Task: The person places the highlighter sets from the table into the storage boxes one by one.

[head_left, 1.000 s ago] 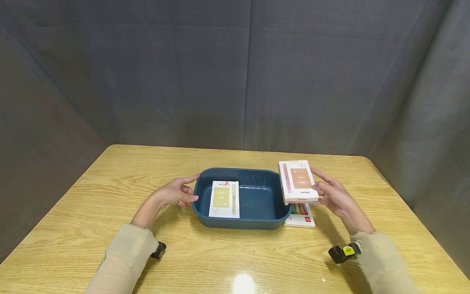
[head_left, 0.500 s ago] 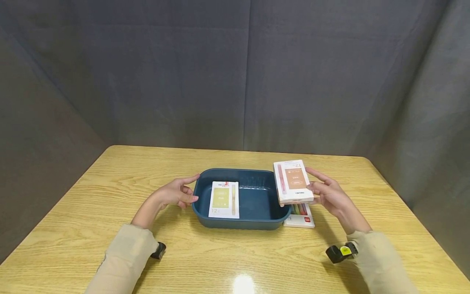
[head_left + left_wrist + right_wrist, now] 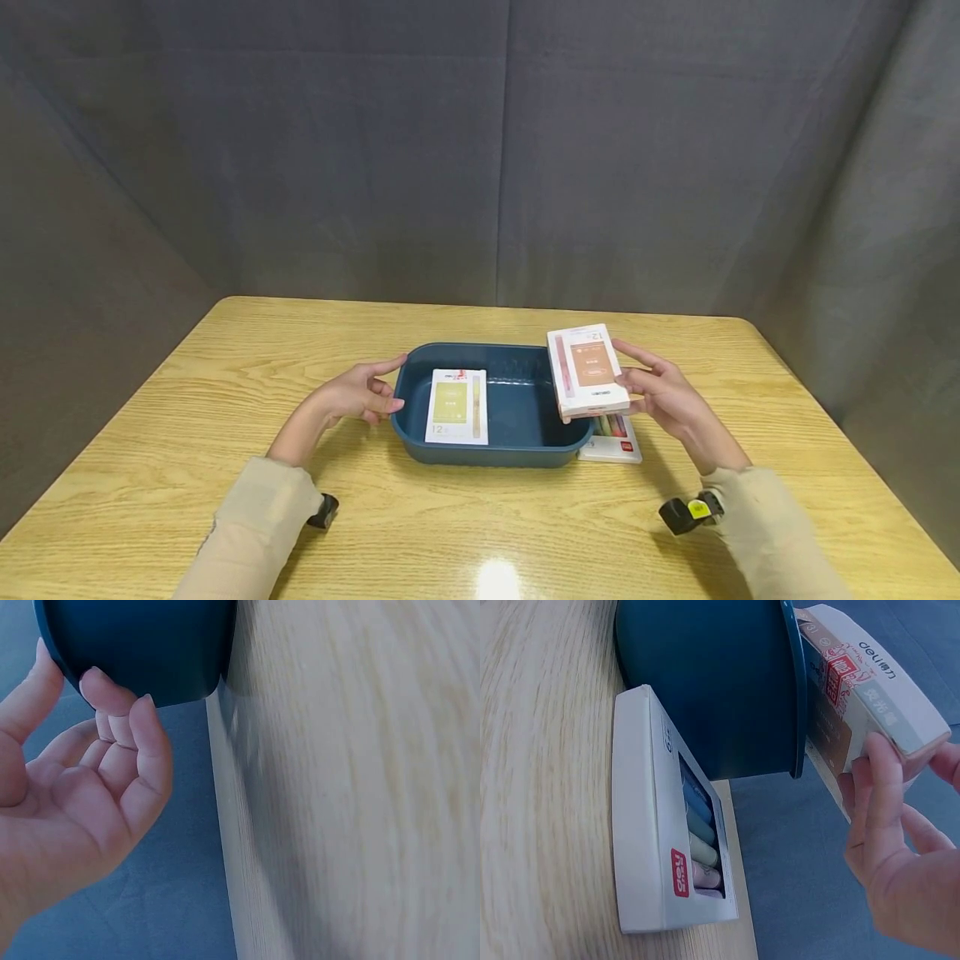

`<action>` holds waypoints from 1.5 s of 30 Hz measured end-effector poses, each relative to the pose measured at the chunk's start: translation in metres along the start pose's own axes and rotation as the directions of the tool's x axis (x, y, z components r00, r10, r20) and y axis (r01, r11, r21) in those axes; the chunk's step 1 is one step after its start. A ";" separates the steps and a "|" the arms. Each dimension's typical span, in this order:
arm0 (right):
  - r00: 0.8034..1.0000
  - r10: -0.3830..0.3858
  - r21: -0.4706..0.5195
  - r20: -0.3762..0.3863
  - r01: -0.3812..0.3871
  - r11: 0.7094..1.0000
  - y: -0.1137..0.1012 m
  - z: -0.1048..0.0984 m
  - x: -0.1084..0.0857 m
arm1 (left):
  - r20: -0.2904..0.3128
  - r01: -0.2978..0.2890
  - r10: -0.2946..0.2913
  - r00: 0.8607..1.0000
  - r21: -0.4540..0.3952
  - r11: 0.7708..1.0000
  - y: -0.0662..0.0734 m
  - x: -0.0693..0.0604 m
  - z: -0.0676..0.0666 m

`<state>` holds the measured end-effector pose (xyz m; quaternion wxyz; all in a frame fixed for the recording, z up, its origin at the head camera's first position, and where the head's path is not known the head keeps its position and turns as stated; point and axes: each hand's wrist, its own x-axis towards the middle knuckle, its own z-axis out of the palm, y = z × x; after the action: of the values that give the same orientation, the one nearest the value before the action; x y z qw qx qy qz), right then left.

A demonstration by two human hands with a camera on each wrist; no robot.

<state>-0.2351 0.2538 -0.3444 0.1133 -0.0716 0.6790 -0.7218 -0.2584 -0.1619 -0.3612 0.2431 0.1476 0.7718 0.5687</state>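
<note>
A dark blue plastic bin sits mid-table, with a white and yellow-green pen box lying in its left part. My left hand is at the bin's left end, thumb and a finger spread apart with tips touching the rim; the left wrist view shows the other fingers loosely bent by the outer wall. My right hand grips the right edge of a white and orange highlighter box, held tilted above the bin's right end. The right wrist view shows that box's printed underside and fingers beneath it.
Beside the bin's right end, a white windowed box of coloured pens lies on the wooden table. It is partly under the held box in the head view. Grey curtains stand behind and at both sides.
My right hand has carried the highlighter box slowly leftward, farther over the bin. The left hand, the bin and the box in it look almost unmoved.
</note>
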 end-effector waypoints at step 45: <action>0.999 -0.038 -0.175 0.033 0.043 0.984 -0.001 0.022 0.006 | -0.003 0.016 -0.016 1.000 -0.001 1.000 0.001 0.000 0.001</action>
<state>-0.2358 0.2313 -0.3426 0.1018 -0.1056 0.7368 -0.6600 -0.2582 -0.1604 -0.3606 0.2465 0.1405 0.7730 0.5674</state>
